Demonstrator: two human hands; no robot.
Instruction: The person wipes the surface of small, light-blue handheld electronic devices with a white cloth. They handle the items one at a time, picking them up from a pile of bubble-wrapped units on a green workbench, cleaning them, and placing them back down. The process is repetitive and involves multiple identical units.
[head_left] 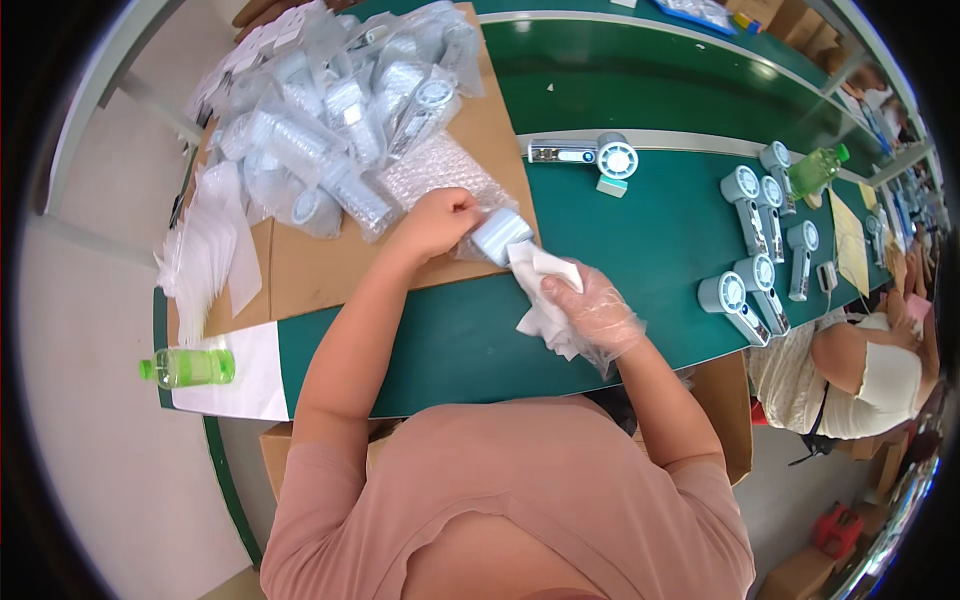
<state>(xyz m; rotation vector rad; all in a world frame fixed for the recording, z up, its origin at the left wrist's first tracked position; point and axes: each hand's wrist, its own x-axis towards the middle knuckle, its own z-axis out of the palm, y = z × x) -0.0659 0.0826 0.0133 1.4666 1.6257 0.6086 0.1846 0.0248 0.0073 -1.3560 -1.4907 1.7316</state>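
Observation:
In front of me a light blue handheld fan (503,237) lies tilted between my hands, partly covered by clear wrap and a white cloth. My left hand (436,226) is closed beside it, its fingertips curled over; what they pinch, if anything, is hidden. A clear plastic glove covers my right hand (600,305), which grips the crumpled white cloth (545,300) against the fan's near end. Just beyond my left hand, a flat bubble-wrap bag (450,172) rests on the cardboard sheet (330,275).
Bubble-wrapped fans (340,115) are heaped at the far left, near a stack of white sheets (210,240). A green-tinted bottle (195,367) lies front left. One fan (585,153) and a small eraser-like block (612,186) lie ahead; several fans (750,290) stand right, near a co-worker (850,370).

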